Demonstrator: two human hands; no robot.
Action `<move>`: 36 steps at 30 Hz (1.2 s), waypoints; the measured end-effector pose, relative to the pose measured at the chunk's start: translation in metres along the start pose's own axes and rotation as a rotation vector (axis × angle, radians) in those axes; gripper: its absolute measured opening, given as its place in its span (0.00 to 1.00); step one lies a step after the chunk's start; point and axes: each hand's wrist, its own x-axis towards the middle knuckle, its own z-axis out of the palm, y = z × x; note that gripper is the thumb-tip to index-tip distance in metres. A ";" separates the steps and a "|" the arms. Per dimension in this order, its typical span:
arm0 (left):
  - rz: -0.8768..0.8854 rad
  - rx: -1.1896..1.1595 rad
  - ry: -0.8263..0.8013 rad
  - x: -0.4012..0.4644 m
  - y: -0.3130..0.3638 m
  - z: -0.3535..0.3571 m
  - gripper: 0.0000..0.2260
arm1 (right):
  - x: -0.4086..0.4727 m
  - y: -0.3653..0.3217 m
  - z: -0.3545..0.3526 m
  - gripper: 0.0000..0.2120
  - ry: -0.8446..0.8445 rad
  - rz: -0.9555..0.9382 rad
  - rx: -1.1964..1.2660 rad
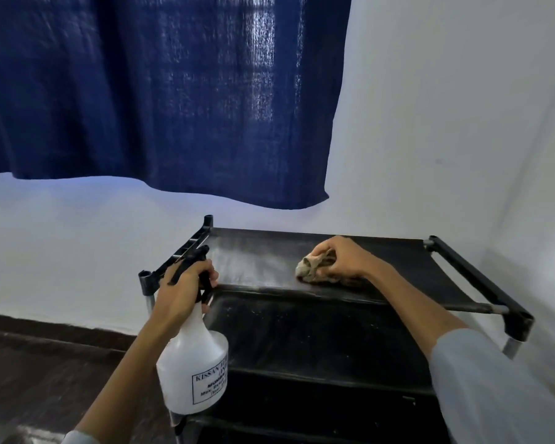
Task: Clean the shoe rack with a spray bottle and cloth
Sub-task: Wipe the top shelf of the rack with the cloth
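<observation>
We note a dark blue curtain (pixel 161 91) filling the upper left and centre of the frame, its lower hem wavy, with light showing through the weave near its right part. Behind and below it we record a white wall (pixel 430 107), meeting a second wall at a corner on the right. At lower left lies a dark floor (pixel 45 373), edged by a dark skirting strip (pixel 29 322).
</observation>
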 end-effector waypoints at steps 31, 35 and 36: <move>-0.047 0.029 -0.048 0.004 0.002 -0.002 0.12 | 0.041 -0.097 0.048 0.17 -0.155 -0.225 0.030; -0.044 0.030 -0.035 0.001 0.000 0.000 0.10 | -0.002 -0.046 0.008 0.14 -0.200 -0.179 0.007; -0.050 0.020 -0.026 0.000 0.000 0.000 0.10 | -0.017 -0.027 -0.007 0.16 -0.202 -0.157 -0.009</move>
